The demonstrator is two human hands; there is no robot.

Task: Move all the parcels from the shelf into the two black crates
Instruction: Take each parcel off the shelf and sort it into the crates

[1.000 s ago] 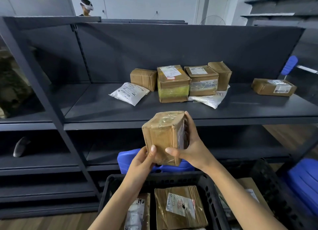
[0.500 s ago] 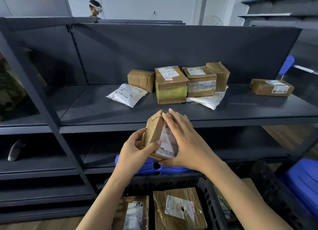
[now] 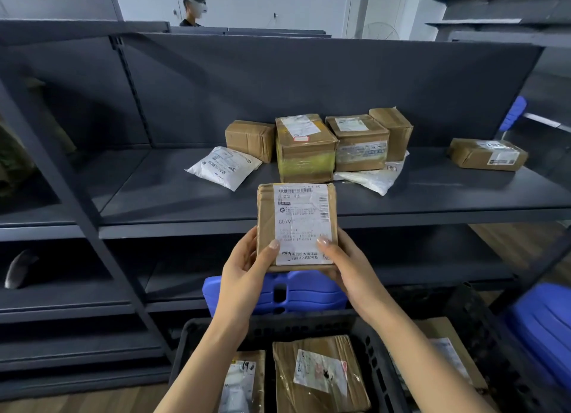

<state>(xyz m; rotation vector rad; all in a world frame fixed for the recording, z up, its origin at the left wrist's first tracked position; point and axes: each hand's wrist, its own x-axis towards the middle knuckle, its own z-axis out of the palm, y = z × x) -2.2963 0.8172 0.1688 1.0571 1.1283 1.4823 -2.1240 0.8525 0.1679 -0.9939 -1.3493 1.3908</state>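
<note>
**Parcel** (image 3: pixel 296 227): brown carton, held upright in the air in front of the shelf (image 3: pixel 173 202) edge, white label facing the camera (code G079 legible).

**Left hand** (image 3: pixel 247 267): grips the parcel's lower left edge, thumb on the label.

**Right hand** (image 3: pixel 349 267): grips the lower right edge, thumb likewise on the label.

**On the shelf, 12 o'clock from the parcel:** taped box (image 3: pixel 304 148), with a labelled box (image 3: pixel 358 142) touching its right side and a tilted box (image 3: pixel 394 131) behind that. A second bag (image 3: pixel 374 177) lies partly under these.

**At 11 o'clock:** small box (image 3: pixel 250 139), white bag (image 3: pixel 222 167) flat in front of it.

**At 2 o'clock, well apart:** flat box (image 3: pixel 488 154).

**Crate** (image 3: pixel 185 347): black, at 6 o'clock, below the forearms. It holds a wide parcel (image 3: pixel 318 378) and a narrow parcel (image 3: pixel 244 381) side by side.

**Second crate** (image 3: pixel 475 326): at 4 o'clock, beside the first (contents mostly hidden by the right arm).

**Blue plastic item** (image 3: pixel 296 292): on a lower tier, just behind the hands.

**Person** (image 3: pixel 193 9): beyond the shelf back, at 11 o'clock.
</note>
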